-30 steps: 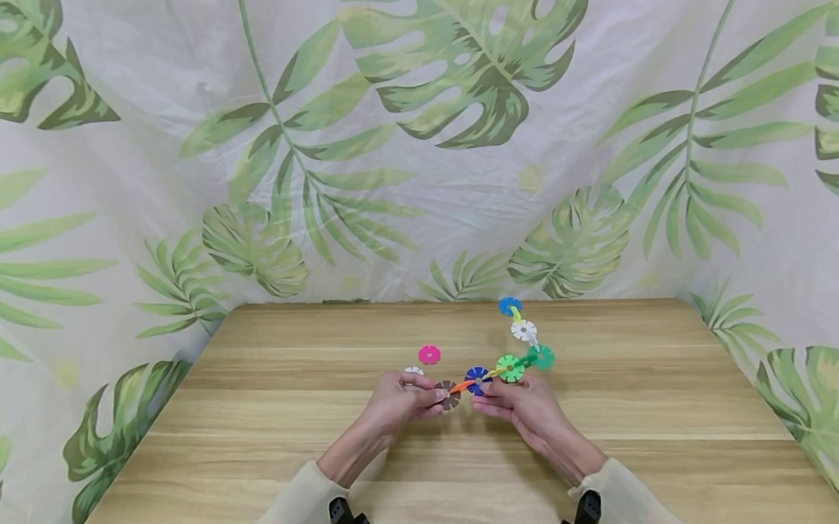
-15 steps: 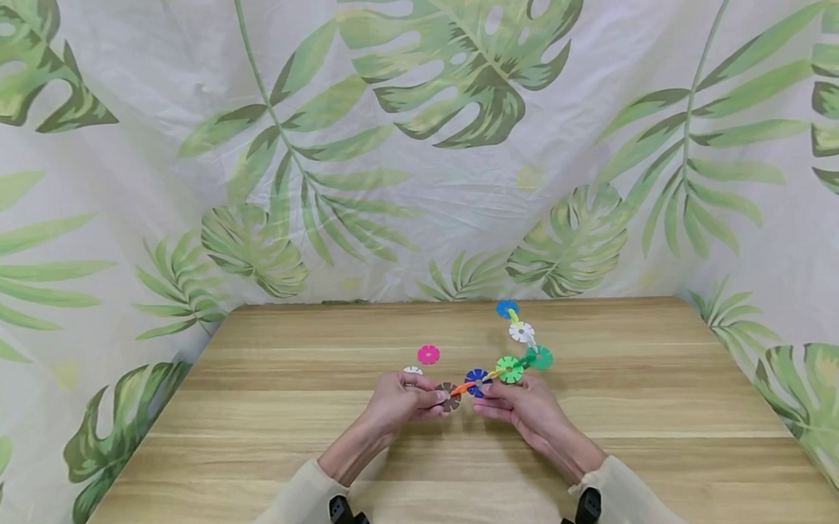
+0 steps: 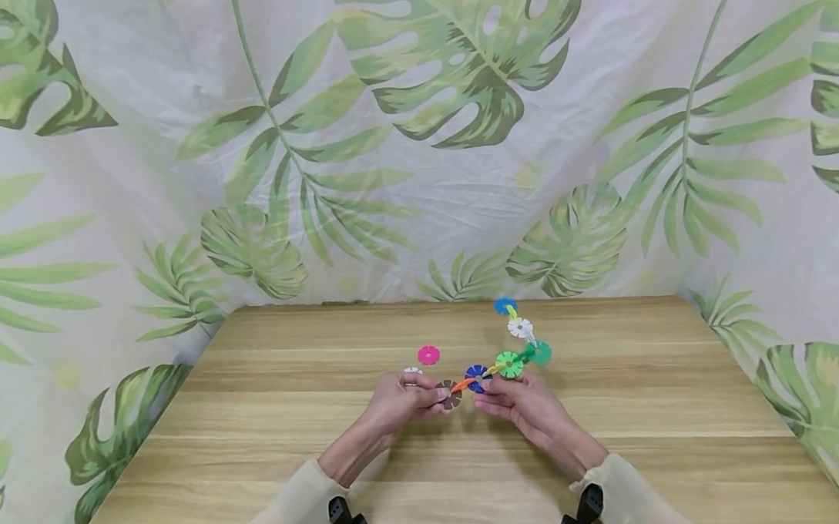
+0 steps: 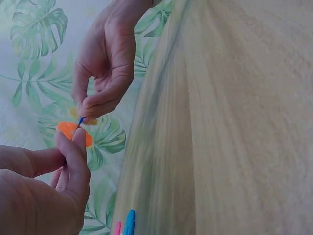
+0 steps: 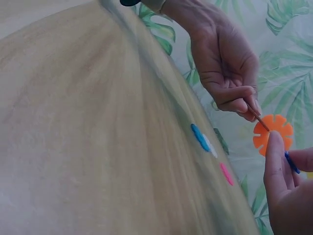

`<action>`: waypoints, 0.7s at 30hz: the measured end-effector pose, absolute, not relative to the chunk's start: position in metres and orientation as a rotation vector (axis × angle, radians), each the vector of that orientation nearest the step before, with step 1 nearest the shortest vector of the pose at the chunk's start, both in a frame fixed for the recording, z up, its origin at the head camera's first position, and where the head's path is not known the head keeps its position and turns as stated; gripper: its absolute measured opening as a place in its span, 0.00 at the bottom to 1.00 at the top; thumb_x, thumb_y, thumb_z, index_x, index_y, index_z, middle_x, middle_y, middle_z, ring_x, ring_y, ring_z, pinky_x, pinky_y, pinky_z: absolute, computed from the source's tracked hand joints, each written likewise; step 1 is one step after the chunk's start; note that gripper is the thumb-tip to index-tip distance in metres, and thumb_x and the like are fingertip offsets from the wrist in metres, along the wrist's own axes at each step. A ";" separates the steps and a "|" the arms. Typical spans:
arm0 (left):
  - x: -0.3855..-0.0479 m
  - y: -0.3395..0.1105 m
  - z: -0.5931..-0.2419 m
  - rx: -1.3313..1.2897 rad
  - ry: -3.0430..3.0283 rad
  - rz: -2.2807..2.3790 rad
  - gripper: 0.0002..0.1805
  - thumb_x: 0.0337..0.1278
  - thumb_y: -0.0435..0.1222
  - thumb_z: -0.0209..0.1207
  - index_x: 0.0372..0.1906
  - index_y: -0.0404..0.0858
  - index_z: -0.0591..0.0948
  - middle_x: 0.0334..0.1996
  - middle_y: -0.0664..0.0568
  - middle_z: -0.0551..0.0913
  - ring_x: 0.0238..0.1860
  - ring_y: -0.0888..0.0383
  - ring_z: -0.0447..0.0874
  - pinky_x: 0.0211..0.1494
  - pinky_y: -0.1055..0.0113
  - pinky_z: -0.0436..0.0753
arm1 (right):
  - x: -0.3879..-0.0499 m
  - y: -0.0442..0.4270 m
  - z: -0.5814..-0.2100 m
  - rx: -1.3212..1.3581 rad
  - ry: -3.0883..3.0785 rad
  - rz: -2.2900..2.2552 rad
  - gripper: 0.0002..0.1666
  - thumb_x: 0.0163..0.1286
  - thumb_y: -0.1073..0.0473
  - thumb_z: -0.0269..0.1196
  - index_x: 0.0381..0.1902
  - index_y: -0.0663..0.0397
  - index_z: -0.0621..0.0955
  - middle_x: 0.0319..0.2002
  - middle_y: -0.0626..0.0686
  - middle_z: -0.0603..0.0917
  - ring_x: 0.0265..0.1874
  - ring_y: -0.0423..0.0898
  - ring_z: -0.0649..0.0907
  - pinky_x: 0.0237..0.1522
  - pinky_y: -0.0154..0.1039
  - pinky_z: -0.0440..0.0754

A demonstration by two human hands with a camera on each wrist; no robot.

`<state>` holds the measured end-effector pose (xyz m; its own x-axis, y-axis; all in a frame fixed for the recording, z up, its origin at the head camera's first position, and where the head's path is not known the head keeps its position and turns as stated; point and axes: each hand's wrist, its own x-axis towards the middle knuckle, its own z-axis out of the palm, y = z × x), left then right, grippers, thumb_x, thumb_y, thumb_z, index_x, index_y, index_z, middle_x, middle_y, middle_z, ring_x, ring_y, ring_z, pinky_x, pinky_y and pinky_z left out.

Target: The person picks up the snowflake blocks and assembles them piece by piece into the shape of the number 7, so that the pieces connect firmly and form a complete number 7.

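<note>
A chain of slotted plastic discs stretches between both hands and curves away to the far right. My left hand (image 3: 395, 400) pinches the brown disc (image 3: 451, 396) at its near end. An orange disc (image 5: 266, 136), seen edge-on in the head view, joins brown to dark blue. My right hand (image 3: 529, 412) pinches the dark blue disc (image 3: 476, 378) between thumb and fingers. Beyond it follow yellow, a light green disc (image 3: 509, 364), a dark green disc (image 3: 541, 353), a white disc (image 3: 520, 327), yellow-green, and a blue disc (image 3: 505, 305) at the tip.
On the wooden table (image 3: 311, 350) lie a loose pink disc (image 3: 429, 355) and a loose white disc (image 3: 412, 372), partly behind my left hand. A loose blue disc (image 5: 199, 137) shows in the right wrist view. Leaf-printed cloth (image 3: 362, 218) hangs around the table.
Both hands keep their pinch and stay nearly in place. The free end of the chain dips slightly, then lifts a little.
</note>
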<state>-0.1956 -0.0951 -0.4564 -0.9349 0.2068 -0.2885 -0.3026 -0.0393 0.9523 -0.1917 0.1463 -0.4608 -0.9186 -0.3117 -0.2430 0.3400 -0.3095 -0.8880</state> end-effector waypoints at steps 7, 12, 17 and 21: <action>-0.194 -0.095 -0.454 -0.041 1.835 2.104 0.11 0.65 0.27 0.68 0.48 0.26 0.82 0.40 0.39 0.93 0.33 0.59 0.93 0.38 0.75 0.89 | -0.190 0.147 -0.455 0.010 1.524 -2.249 0.06 0.76 0.67 0.62 0.48 0.62 0.77 0.39 0.54 0.93 0.39 0.44 0.93 0.53 0.40 0.91; -0.192 -0.090 -0.459 -0.014 1.850 2.106 0.12 0.64 0.26 0.67 0.48 0.25 0.81 0.39 0.39 0.93 0.33 0.59 0.93 0.40 0.73 0.91 | -0.185 0.143 -0.459 -0.053 1.526 -2.187 0.15 0.75 0.67 0.65 0.55 0.73 0.79 0.39 0.55 0.93 0.41 0.47 0.93 0.52 0.42 0.92; -0.189 -0.083 -0.461 0.009 1.872 2.112 0.12 0.64 0.25 0.67 0.49 0.23 0.82 0.38 0.41 0.93 0.31 0.61 0.92 0.41 0.72 0.91 | -0.182 0.137 -0.464 -0.082 1.525 -2.164 0.19 0.73 0.69 0.66 0.57 0.77 0.78 0.39 0.56 0.93 0.38 0.46 0.93 0.49 0.40 0.92; -0.188 -0.082 -0.459 0.039 1.891 2.076 0.13 0.64 0.26 0.67 0.50 0.23 0.82 0.38 0.42 0.93 0.33 0.61 0.91 0.44 0.69 0.92 | -0.181 0.135 -0.463 -0.062 1.550 -2.155 0.20 0.71 0.70 0.67 0.57 0.77 0.78 0.38 0.56 0.93 0.36 0.46 0.93 0.47 0.40 0.92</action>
